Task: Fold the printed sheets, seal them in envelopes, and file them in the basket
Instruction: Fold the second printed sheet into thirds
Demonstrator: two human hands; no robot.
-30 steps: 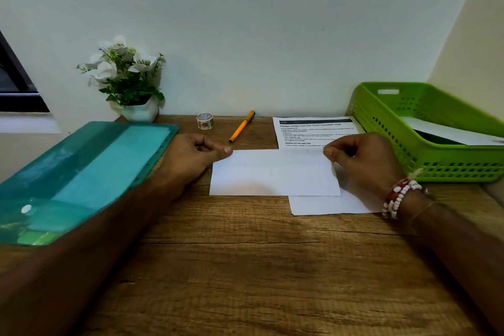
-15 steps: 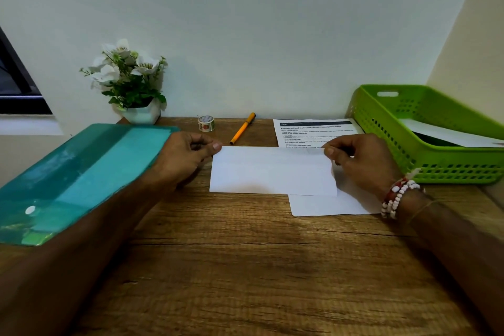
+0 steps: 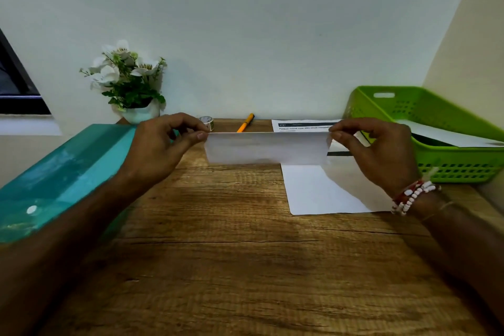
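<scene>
Slippage is your first worry here. You have the white paper rectangle [image 3: 267, 147] up by its two top corners only, hanging upright over the brown wooden table [image 3: 218, 254]. I cannot tell whether it is a folded sheet or an envelope. With so light a hold at the very edges, I judge that a small pull apart could tear a corner or slide it out of one pinch. Pushing your hands together would bow it and put in a stray crease. Its right part hangs in front of the white printed sheets [image 3: 327, 191] lying flat on the table, so lowering it carelessly could drag or skew them. The orange pen [image 3: 245, 123] and the small roll of tape [image 3: 207, 122] lie just behind it, near enough to be knocked if you swing it away from you. The green perforated plastic basket [image 3: 458, 169] stands to your right with a white paper [image 3: 450, 138] lying in it; the piece in your hands is not yet filed.

Your left hand [image 3: 163, 150] pinches the upper left corner between thumb and forefinger, its fingers [image 3: 188, 120] curled and nearly closed. Your right hand [image 3: 376, 155], with beaded bracelets [image 3: 411, 196] at the wrist, pinches the upper right corner the same way, its fingers [image 3: 351, 124] bent close over the thumb. Neither hand holds anything else.
</scene>
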